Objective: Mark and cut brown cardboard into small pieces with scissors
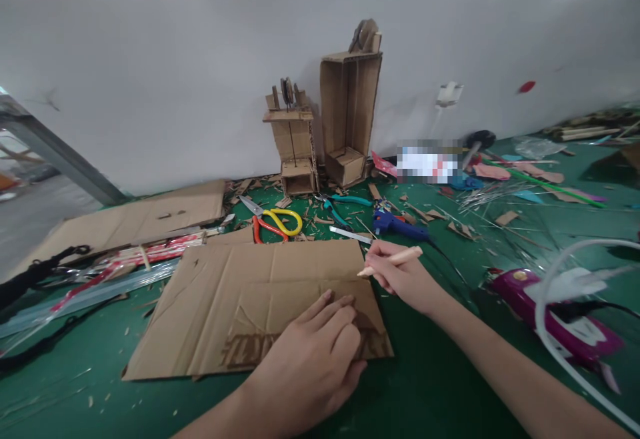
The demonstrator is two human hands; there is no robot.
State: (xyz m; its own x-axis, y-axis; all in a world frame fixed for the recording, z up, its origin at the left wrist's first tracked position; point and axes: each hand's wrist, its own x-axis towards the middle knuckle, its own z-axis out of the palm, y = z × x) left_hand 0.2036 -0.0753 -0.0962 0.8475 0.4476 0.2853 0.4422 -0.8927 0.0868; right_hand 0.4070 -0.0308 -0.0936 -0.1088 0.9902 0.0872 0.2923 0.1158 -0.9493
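**Pen at the cardboard, one hand bearing down**

The right hand (403, 275) pinches a pale pen (411, 253) between its fingers, the tip at or just above the upper right of a smaller cardboard piece (295, 300). The left hand (313, 359) presses down on that piece, its fingers extended and fairly close together. The piece appears to lie on a large cardboard sheet (200, 305), which rests on the green table (425, 372).

Marking well here would call for firm, even pressure from the left hand, so neither layer slips, and a light, steady pen — tip snug to the edge, left fingertips out of its path.

Counted outward: one pen, one smaller piece and one large sheet; beyond them, one slim white tool (350, 234), one pair of scissors (251, 206), what looks like one pair of teal-handled pliers (357, 200) and one blue glue gun (400, 225). Two cardboard structures stand behind — one short (293, 116), one tall (337, 105). One magenta power strip (520, 285) lies at right. The scraps are too many to count.
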